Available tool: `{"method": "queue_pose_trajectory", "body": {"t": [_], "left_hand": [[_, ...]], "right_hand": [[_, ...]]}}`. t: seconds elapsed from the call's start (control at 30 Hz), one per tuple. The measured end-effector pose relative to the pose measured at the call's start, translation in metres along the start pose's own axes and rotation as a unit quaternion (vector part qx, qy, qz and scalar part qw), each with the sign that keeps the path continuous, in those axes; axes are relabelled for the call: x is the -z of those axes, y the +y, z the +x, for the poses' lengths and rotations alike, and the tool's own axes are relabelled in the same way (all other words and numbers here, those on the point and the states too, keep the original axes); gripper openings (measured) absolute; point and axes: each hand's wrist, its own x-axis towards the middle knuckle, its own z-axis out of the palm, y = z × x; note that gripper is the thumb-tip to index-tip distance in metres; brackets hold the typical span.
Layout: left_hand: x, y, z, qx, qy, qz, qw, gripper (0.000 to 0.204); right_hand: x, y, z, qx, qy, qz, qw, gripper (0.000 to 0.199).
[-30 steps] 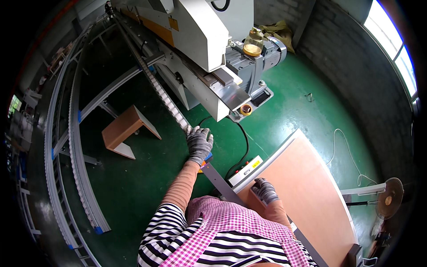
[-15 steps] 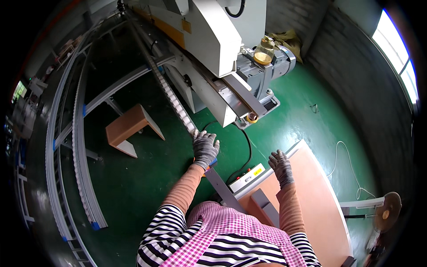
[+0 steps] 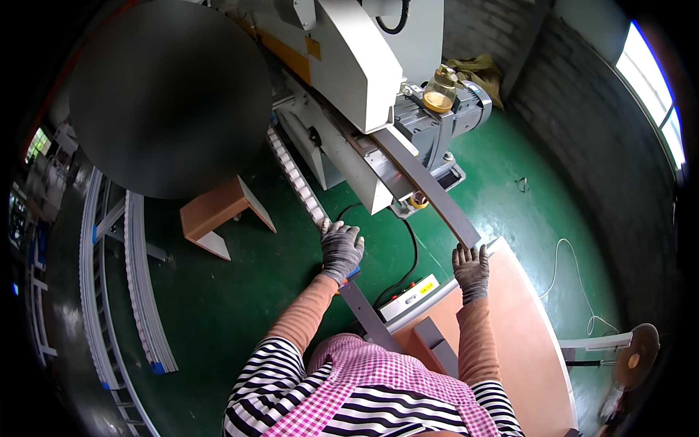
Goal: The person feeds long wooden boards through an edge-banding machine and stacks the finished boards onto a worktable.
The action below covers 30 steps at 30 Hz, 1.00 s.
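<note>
**Facing a large white machine housing, a person puts a hand to a long, flat, dark grey strip**

Around the person, from where I stand, the green floor is busy. On the left, ribbed metal conveyor rails curve away, and an angled brown-and-white panel piece stands on the floor. A large, dark, blurred disc hides much of the upper left. Beyond the strip sit a grey motor and a clear jar with a yellow base; a small yellow ring is just beside the strip.

Close to the person, a broad, peach-coloured board fills the right side, with a small grey-and-brown block on top. Along the board's left edge is a white control box with red buttons, and a black cable loops past it.

The strip runs from under the housing slantwise down to the board's far corner. Its near end meets the fingertips of the right hand, in a grey glove. That hand is flat, fingers stretched forward; I cannot tell how hard it presses. The left hand, gloved too, lies well apart from the strip, its fingers loosely spread, their tips at the near end of a narrow rail of white rollers.
</note>
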Motion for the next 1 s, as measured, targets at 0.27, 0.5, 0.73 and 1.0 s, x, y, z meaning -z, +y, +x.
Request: {"method": "queue_pose_trajectory", "body": {"t": [0.27,0.5,0.73,1.0], "left_hand": [[0.001,0.002,0.001,-0.011,-0.018,0.016,1.000,0.024],[0.003,0.001,0.001,-0.006,-0.035,0.024,0.999,0.025],[0.007,0.004,0.004,-0.032,-0.061,0.063,0.996,0.037],[-0.011,0.029,0.053,-0.177,-0.175,0.054,0.967,0.091]], "right_hand": [[0.040,-0.021,-0.024,0.017,-0.058,0.096,0.994,0.044],[0.062,-0.035,-0.058,0.165,-0.044,0.176,0.969,0.039],[0.070,-0.032,-0.075,0.174,-0.056,0.224,0.957,0.036],[0.080,-0.037,-0.059,0.183,0.035,0.192,0.964,0.027]]}}
